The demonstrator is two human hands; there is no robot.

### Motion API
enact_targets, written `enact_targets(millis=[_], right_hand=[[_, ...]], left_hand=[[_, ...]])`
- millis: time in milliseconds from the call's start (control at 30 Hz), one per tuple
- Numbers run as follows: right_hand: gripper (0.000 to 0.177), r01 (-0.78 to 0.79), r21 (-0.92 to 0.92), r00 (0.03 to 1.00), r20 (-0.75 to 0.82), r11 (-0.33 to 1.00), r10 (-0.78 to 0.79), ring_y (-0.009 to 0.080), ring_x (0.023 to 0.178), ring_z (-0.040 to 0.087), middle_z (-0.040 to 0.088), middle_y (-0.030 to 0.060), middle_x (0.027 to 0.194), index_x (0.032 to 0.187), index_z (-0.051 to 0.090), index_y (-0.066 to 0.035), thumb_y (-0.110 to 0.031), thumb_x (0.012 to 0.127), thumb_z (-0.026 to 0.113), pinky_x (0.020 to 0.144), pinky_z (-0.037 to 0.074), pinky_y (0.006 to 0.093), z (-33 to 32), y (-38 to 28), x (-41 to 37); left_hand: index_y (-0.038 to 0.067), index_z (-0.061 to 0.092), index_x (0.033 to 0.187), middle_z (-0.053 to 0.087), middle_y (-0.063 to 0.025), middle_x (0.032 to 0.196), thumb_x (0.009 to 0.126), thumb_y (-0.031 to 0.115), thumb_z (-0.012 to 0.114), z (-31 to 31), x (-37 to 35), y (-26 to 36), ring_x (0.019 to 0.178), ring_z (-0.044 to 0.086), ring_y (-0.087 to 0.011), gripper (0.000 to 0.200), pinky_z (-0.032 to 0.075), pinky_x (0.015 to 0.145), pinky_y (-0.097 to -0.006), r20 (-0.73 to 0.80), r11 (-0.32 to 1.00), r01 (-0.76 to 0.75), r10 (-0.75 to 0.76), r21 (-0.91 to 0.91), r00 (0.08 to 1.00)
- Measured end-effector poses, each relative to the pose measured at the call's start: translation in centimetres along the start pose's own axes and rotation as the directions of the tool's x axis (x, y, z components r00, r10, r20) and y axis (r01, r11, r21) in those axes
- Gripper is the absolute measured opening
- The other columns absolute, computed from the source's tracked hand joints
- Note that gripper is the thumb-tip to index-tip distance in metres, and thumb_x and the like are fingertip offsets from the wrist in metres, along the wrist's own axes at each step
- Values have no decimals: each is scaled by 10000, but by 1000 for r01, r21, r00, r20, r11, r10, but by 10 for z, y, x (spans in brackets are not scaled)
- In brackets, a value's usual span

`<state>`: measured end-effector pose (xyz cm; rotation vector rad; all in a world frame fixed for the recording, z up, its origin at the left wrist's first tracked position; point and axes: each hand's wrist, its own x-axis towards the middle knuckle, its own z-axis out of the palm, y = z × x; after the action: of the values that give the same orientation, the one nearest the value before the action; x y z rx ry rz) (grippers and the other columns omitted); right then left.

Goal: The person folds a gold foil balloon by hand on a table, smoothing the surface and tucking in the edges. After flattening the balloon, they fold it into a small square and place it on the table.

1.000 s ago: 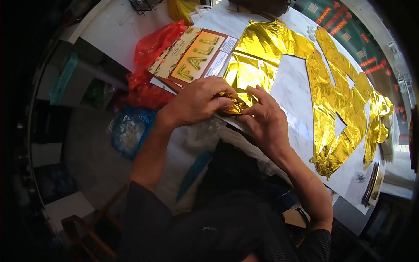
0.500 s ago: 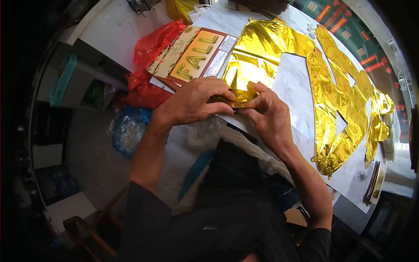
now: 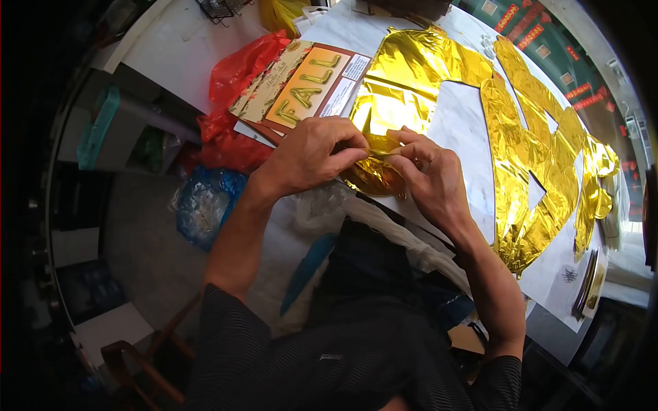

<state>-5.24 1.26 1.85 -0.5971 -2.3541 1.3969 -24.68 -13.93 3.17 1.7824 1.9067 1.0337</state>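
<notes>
A flat gold foil balloon lies on the white marble-look table, its near end reaching down to my hands. My left hand pinches the foil from the left between thumb and fingers. From the right, my right hand pinches the same foil near its end. Between and below my fingertips, a rounded part of the foil hangs at the table edge. Another flat gold foil balloon, with cut-out gaps, is spread out on the right.
Printed cards reading FALL lie left of the foil, beside a red plastic bag. A blue and clear plastic bag is below left. A roll of gold ribbon or tape stands at the table's right edge.
The foil's near end, folded up between my hands before, now drops open below my fingers. My right hand has shifted slightly right and down.
</notes>
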Motion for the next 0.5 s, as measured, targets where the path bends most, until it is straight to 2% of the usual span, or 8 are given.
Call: enact_targets(millis=[100, 167, 233, 267, 500], right_hand=[[156, -47, 68, 999, 3, 997, 47, 310, 1360, 635, 745, 223, 1294, 1002, 788, 93, -42, 930, 756, 1097, 496, 371, 0, -2, 3], [158, -73, 100, 997, 9, 992, 73, 296, 1349, 640, 747, 216, 1292, 995, 786, 99, -41, 925, 762, 1089, 498, 366, 0, -5, 5], [155, -117, 116, 993, 23, 986, 115, 280, 1331, 646, 752, 213, 1282, 964, 784, 100, -44, 907, 784, 1076, 501, 360, 0, -7, 6], [155, -118, 116, 993, 23, 986, 116, 280, 1331, 646, 752, 213, 1282, 964, 784, 100, -44, 907, 784, 1076, 501, 360, 1, -6, 7], [178, -58, 126, 998, -8, 990, 60, 289, 1375, 618, 753, 210, 1285, 1003, 775, 103, -65, 946, 758, 1122, 473, 376, 4, -1, 7]], left_hand=[[-40, 721, 1000, 727, -141, 913, 932, 50, 757, 1, 1, 2, 852, 724, -250, 118, 579, 788, -367, 11, 999, 2, -2, -51, 1000], [-40, 718, 1015, 733, -138, 913, 937, 40, 749, 3, 1, 1, 860, 732, -241, 115, 582, 778, -362, -52, 999, -52, 52, 10, 997], [-40, 721, 1015, 738, -137, 914, 942, 42, 746, 1, 1, 1, 853, 734, -241, 113, 581, 772, -359, -45, 1000, -10, 10, -8, 999], [-41, 724, 1016, 743, -135, 916, 946, 44, 744, 1, 1, 2, 846, 736, -241, 112, 581, 766, -357, -37, 999, 32, -33, -26, 999], [-51, 730, 1007, 749, -137, 891, 977, 53, 713, 4, 4, -2, 809, 735, -233, 110, 577, 749, -352, -81, 999, 47, -49, -26, 995]])
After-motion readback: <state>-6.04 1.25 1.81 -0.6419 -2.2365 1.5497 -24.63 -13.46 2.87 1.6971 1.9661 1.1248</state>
